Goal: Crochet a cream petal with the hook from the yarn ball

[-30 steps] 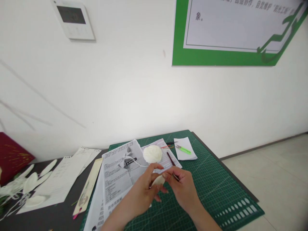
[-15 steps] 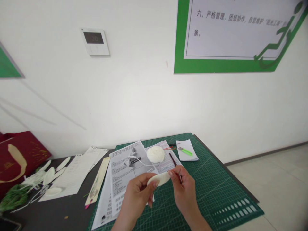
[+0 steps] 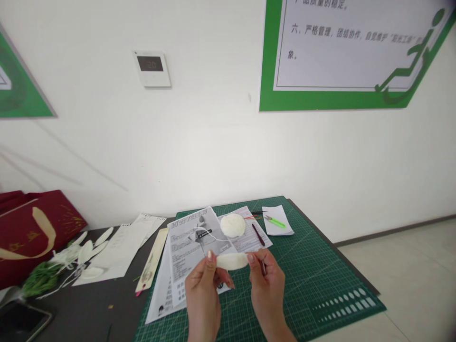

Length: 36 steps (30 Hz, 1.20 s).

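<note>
Between my two hands a white petal-shaped piece, apparently of knitted or crocheted yarn, is stretched level above the papers and mat. My left hand pinches its left end, thumb on top. The right end sits between the thumb and fingers of my right hand; a thin dark stick also shows by those fingers, mostly hidden. Just beyond lies a ball of white yarn with a loose strand running left over a printed sheet. A dark slim tool rests on the paper right of the ball.
Green thread snips lie on white paper on the green cutting mat. At left are several white petal pieces, green yarn, a bookmark, a red bag and a phone. A wall rises behind.
The white piece has turned from tilted to nearly level and come slightly lower. My left thumb now points up at its end. The view has shifted a little to the left.
</note>
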Motion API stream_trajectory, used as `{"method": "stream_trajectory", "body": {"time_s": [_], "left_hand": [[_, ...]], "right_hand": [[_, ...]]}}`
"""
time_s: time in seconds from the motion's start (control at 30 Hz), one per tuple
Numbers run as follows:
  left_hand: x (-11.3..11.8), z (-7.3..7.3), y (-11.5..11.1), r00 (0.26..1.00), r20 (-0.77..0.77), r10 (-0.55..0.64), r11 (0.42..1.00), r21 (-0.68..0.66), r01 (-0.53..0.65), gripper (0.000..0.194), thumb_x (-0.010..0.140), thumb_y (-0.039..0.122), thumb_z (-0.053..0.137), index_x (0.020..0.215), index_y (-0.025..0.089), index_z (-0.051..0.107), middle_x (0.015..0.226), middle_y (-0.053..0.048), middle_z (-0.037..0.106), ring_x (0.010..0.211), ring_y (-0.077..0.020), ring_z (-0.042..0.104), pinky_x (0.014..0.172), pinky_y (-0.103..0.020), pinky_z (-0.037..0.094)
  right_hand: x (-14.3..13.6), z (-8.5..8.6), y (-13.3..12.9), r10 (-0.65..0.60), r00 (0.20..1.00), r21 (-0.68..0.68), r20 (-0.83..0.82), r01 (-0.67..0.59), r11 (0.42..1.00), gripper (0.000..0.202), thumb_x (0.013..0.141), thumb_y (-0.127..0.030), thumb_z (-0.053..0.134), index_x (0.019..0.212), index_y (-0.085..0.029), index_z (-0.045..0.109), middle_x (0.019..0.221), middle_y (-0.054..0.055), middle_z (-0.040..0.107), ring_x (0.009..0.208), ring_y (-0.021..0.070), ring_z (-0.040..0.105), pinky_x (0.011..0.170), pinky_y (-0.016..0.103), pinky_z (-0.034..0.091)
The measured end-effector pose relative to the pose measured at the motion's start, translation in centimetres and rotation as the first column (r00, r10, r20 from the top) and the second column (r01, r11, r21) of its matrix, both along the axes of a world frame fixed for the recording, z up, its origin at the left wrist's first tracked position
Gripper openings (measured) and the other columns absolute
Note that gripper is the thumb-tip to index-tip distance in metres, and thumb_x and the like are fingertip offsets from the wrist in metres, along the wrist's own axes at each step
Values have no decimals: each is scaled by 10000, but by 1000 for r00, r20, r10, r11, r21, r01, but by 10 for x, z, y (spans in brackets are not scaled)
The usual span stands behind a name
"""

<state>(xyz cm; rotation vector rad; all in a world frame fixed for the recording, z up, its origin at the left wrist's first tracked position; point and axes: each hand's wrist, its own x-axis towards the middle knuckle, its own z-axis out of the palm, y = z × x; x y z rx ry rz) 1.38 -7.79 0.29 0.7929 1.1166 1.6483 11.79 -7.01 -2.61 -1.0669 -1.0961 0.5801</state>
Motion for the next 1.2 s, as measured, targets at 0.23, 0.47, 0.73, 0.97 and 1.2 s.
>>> {"method": "stream_trajectory", "body": {"time_s": [0.23, 0.47, 0.73, 0.97, 1.2], "left_hand": [[7, -5, -9, 975, -137, -174, 983, 28, 180, 323, 726, 412, 719, 833, 108, 730, 450, 14, 584, 410, -109, 503, 413, -207, 404], [-1, 4, -3, 931, -177, -318, 948, -33, 318, 343, 702, 381, 740, 854, 73, 735, 430, -12, 602, 337, -120, 501, 343, -218, 393], [-8, 0, -2, 921, -239, -307, 947, 16, 320, 390, 774, 466, 656, 856, 91, 726, 451, -10, 609, 338, -121, 528, 339, -203, 392], [-21, 1, 0, 872, -161, -461, 883, 14, 470, 662, 826, 658, 435, 1128, 110, 650, 418, -28, 600, 313, -131, 492, 307, -201, 370], [-13, -2, 1, 889, -149, -433, 893, 64, 445, 792, 653, 705, 615, 1257, 192, 594, 584, -8, 612, 467, -152, 523, 406, -242, 455]], "right_hand": [[-7, 1, -8, 85, 995, -46, -61, -88, 995, 316, 897, -413, 493, 706, -179, 587, 574, -14, 579, 489, 121, 516, 476, 204, 432], [-10, 4, -11, 214, 961, -39, -178, -224, 974, 298, 887, -412, 512, 687, -193, 532, 519, -52, 509, 415, 101, 484, 413, 194, 411], [-18, 2, -13, 281, 926, -53, -251, -303, 952, 313, 888, -425, 507, 677, -194, 514, 492, -67, 471, 368, 89, 447, 368, 192, 374], [-14, 3, -13, 169, 965, -100, -200, -192, 976, 329, 862, -436, 538, 655, -180, 544, 485, -67, 433, 429, 88, 383, 418, 191, 344], [-13, 4, -10, 199, 904, -131, -378, -265, 955, 359, 797, -489, 593, 626, -183, 522, 445, -85, 381, 383, 76, 312, 355, 184, 295]]}}
